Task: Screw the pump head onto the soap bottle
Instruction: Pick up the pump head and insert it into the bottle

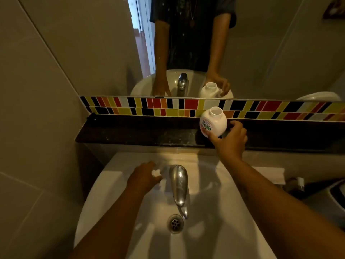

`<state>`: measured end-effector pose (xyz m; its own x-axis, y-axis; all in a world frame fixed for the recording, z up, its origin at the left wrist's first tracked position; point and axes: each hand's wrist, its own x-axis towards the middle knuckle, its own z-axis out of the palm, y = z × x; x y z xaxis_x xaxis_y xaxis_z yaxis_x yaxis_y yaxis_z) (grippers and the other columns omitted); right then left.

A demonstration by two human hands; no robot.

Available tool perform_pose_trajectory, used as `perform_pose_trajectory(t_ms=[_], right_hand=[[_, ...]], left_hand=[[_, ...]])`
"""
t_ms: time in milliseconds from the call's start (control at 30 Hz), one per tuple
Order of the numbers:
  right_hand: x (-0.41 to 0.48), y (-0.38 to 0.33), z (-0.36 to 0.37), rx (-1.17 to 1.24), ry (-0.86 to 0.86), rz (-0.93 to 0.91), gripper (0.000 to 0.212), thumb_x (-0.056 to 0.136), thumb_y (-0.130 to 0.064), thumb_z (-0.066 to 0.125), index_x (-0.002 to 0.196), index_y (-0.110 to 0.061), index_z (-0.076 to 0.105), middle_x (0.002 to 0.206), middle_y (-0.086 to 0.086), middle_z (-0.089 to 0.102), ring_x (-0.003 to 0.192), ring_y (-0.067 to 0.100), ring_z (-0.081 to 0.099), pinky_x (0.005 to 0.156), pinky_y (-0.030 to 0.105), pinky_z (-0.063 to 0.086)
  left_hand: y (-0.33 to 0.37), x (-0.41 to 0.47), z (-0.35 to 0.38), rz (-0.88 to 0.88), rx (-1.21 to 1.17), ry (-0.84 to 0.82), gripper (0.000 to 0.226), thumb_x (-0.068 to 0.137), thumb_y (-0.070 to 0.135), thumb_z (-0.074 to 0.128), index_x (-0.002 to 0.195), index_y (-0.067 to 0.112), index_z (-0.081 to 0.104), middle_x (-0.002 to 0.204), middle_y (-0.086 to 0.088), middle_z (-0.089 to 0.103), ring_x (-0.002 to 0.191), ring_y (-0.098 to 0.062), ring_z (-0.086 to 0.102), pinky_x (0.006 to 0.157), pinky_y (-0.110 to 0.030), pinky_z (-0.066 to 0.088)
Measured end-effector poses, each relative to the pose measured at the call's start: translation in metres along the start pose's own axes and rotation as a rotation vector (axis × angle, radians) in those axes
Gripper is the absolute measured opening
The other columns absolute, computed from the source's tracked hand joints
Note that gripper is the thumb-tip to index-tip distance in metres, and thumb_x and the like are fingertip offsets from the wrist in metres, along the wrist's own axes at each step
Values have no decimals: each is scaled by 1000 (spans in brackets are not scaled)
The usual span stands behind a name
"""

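The white soap bottle (212, 122) with an open neck and a printed label is tilted above the dark shelf (130, 131). My right hand (230, 140) grips its lower side with thumb and fingers. My left hand (142, 177) rests on the sink's back rim, left of the tap. Its fingers close over a small white piece, apparently the pump head (155, 172), which is mostly hidden by the hand.
A chrome tap (179, 186) stands mid-sink, above the drain (175, 223) of the white basin (214, 230). A mirror (186, 43) and a coloured tile strip (149, 106) back the shelf. A grey wall is at left; a dark bin edge (336, 195) at right.
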<state>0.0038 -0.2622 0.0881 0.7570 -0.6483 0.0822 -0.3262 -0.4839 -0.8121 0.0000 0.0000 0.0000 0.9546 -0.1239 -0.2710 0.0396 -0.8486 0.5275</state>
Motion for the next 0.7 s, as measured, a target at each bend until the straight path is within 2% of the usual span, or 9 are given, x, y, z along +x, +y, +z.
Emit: perform_pose_trajectory(t_ms=[133, 233, 300, 467, 600, 700], right_hand=[[9, -1, 3, 37, -106, -27, 79, 68, -33, 80, 134, -21, 38, 138, 9, 45, 127, 29, 41, 99, 48, 43], [13, -4, 5, 98, -138, -29, 76, 67, -32, 80, 131, -26, 40, 137, 6, 50, 126, 28, 47, 98, 54, 47], [16, -7, 3, 145, -158, -34, 73, 68, -29, 80, 130, -28, 42, 135, 4, 53, 124, 27, 51, 97, 54, 49], [21, -14, -6, 235, -279, -39, 65, 74, -21, 76, 130, -19, 44, 135, 8, 54, 123, 28, 52, 101, 49, 46], [21, -15, -9, 245, -313, -52, 63, 75, -19, 75, 130, -19, 44, 135, 8, 54, 123, 28, 51, 101, 49, 46], [22, -13, -11, 267, -334, -51, 62, 75, -17, 75, 129, -21, 45, 134, 7, 54, 123, 26, 52, 100, 48, 46]], left_hand=[[10, 0, -2, -59, 5, -51, 39, 77, 32, 72, 111, 16, 63, 102, -7, 67, 89, -23, 63, 77, -36, 53], [17, -2, -14, -64, -102, -28, 18, 75, 24, 70, 91, 18, 65, 84, -7, 66, 75, -22, 63, 73, -40, 54], [21, -6, -27, -23, -177, -11, 12, 76, 23, 71, 84, 19, 63, 81, -7, 66, 75, -24, 64, 73, -42, 54], [50, -14, -75, 147, -299, 14, 21, 81, 22, 74, 94, 27, 59, 92, 3, 66, 84, -11, 65, 71, -26, 53], [102, -1, -114, 256, -446, 59, 23, 84, 24, 69, 105, 21, 59, 99, 4, 65, 88, -10, 65, 67, -22, 51], [147, 13, -131, 280, -657, 56, 26, 84, 17, 70, 106, 15, 57, 103, 7, 65, 92, -8, 66, 68, -20, 54]])
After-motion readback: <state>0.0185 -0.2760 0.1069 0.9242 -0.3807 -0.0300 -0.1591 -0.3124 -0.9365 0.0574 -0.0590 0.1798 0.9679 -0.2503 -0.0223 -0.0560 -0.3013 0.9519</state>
